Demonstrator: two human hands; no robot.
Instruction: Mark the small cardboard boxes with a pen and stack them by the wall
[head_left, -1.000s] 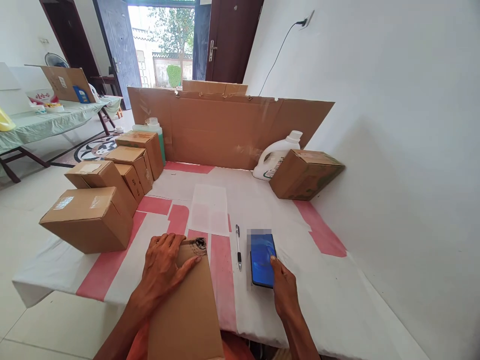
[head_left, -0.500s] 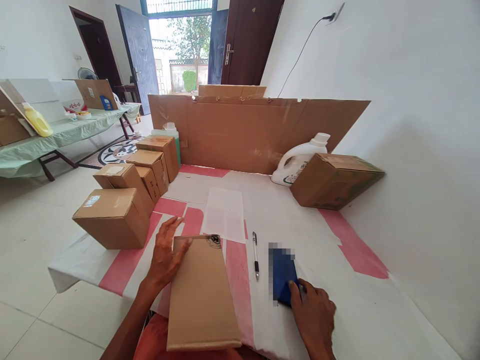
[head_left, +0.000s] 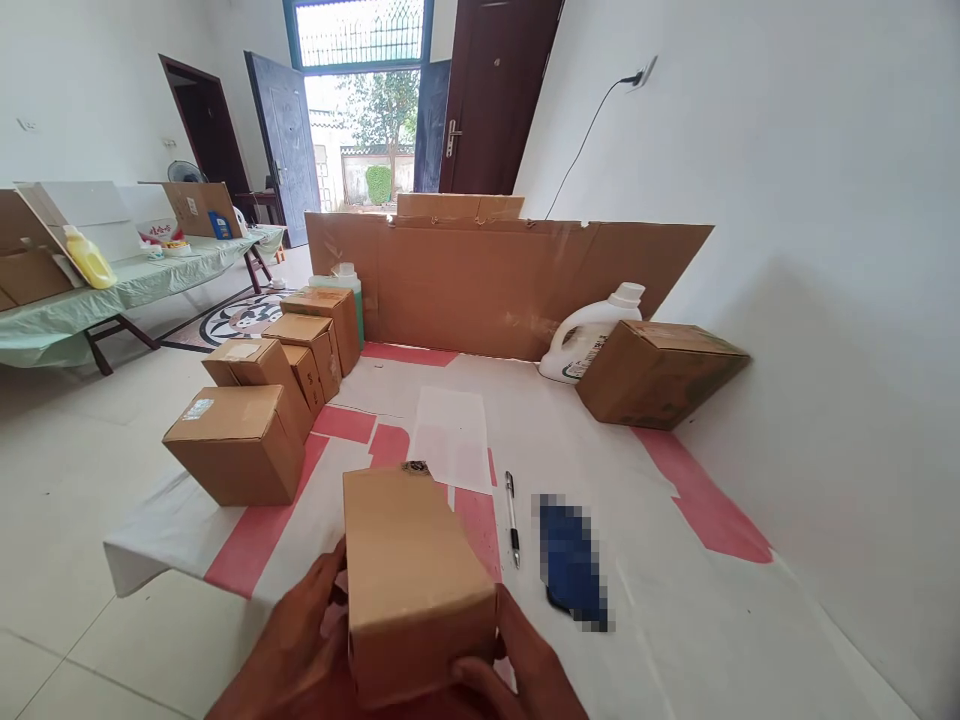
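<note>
Stiff, probably light cardboard box (head_left: 415, 580) clasped at its near end – left hand (head_left: 300, 650) and right hand (head_left: 525, 665) fingers curled round the lower corners.

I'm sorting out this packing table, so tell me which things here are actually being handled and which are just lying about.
In hand:
cardboard box, gripped at its near end by the left hand and right hand

Lying about:
pen
phone
white sheet
stacked boxes
white detergent jug
tilted box
cardboard backboard

Matt brown cardboard box (head_left: 412, 580), glossy white plastic jug (head_left: 589, 335), smooth paper-covered table (head_left: 675, 600).
</note>
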